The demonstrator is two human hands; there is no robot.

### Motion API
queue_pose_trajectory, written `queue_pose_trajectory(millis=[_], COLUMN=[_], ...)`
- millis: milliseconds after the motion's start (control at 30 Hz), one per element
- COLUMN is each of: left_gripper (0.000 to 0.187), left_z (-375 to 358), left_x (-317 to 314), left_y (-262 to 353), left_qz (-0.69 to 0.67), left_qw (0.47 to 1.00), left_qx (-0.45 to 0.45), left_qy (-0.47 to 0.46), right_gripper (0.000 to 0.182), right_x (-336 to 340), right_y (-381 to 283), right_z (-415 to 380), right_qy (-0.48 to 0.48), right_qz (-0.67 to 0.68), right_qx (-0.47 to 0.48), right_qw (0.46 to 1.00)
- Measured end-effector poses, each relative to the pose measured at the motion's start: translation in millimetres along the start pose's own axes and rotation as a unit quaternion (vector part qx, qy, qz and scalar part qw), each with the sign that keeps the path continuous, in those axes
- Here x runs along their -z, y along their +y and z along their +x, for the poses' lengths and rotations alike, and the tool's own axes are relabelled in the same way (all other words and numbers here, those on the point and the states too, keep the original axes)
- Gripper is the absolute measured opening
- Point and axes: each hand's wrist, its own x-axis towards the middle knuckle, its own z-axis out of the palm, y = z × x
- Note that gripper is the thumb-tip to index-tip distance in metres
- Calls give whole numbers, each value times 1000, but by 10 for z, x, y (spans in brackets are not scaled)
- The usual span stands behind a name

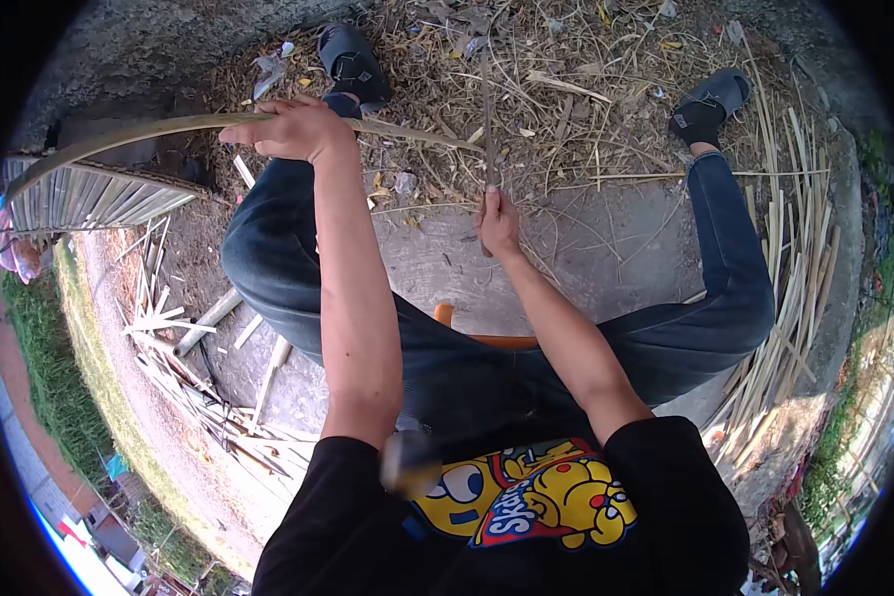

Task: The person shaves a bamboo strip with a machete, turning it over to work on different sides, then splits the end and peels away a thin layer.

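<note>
My left hand (293,129) is closed around a long bamboo strip (159,126), which arches down at the far left. Past my fingers, the strip's other end runs right to meet the blade of a long knife (488,119). Its handle is gripped in my right hand (498,221), with the blade pointing away from me between my feet. Thin shavings (556,129) lie thick on the ground around the blade.
Bundles of split bamboo (785,288) lie along my right side. More bamboo pieces (238,427) are scattered at my left, near a slatted bamboo panel (119,199). An orange seat edge (507,342) shows between my legs. A rough wall (159,50) stands ahead.
</note>
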Motion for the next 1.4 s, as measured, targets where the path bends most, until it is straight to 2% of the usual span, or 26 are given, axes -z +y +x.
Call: queue_pose_trajectory(millis=[33,67,133,167,200,233,267,333,433,467,500,567,633,700,800,833,900,967,1000,1067,1100,1167,1200,1267,1367,1400], left_gripper=[88,93,93,94,84,81,80,79,77,77,76,83,84,82,87,87,81,81,83,84,84,82,82,82,82,82], left_z=[-14,-65,-114,-105,18,-117,-152,-156,-107,-130,-161,-153,-144,-204,-156,-181,-333,-319,-293,-106,-114,-139,-104,4,40,12], left_x=[-29,25,-12,25,16,-20,-44,23,-118,-148,-147,-115,1,-83,-7,-1,-113,-116,-88,59,80,-3,47,112,142,157], left_y=[-25,-22,25,25,-78,9,26,15,2,12,10,-3,-1,47,25,20,83,49,46,-19,-11,27,14,-10,-11,5], left_qz=[1,17,8,6,-25,-3,6,24,-15,-8,-1,21,-13,-17,-18,-20,8,10,11,18,27,13,13,3,1,9], left_qw=[1000,999,999,998,999,1000,999,998,1000,1000,999,999,1000,1000,998,998,999,998,999,998,998,1000,998,998,996,997], left_qx=[-9,-8,23,51,21,-19,-22,-23,3,-5,-11,-1,4,-5,-8,-9,-28,-19,-7,26,27,-17,6,26,39,33], left_qy=[19,-42,-45,-35,24,-14,-36,-55,-5,13,30,-34,0,-3,-54,-56,-38,-51,-52,-45,-40,-12,-55,-60,-74,-71], right_gripper=[57,57,54,54,54,54,54,54,55,56,56,56,55,56,55,55,54,53,53,50,50,53,53,46,48,53], right_x=[52,169,310,300,291,278,226,105,34,38,98,136,126,85,27,21,59,223,258,339,336,253,219,147,73,120], right_y=[289,268,153,-45,-312,-539,-749,-957,-543,-3,41,52,-297,-761,-844,-724,-74,367,276,136,-31,-635,-801,-979,-779,-472], right_z=[67,50,-66,-1,-33,-64,4,-32,-153,-41,-34,-85,-251,-148,-122,-143,-93,-142,-70,-96,-148,-20,-6,49,-96,-100], right_qy=[2,6,23,20,5,-6,-8,-31,-33,-13,-8,-30,-44,-41,-37,-36,-4,73,79,43,41,32,29,12,-10,-23], right_qz=[-121,-119,-89,-91,7,106,102,160,77,-86,-83,-133,-71,-11,53,55,-143,-208,-201,-16,-19,105,101,182,142,33], right_qx=[-51,-45,-183,-185,-153,-118,-118,25,-22,-92,-84,-140,-187,-45,35,38,-19,-39,-34,-158,-167,-62,-64,45,21,-27], right_qw=[991,992,979,978,988,987,988,986,996,992,993,981,979,998,997,997,990,975,976,986,985,992,992,982,990,999])
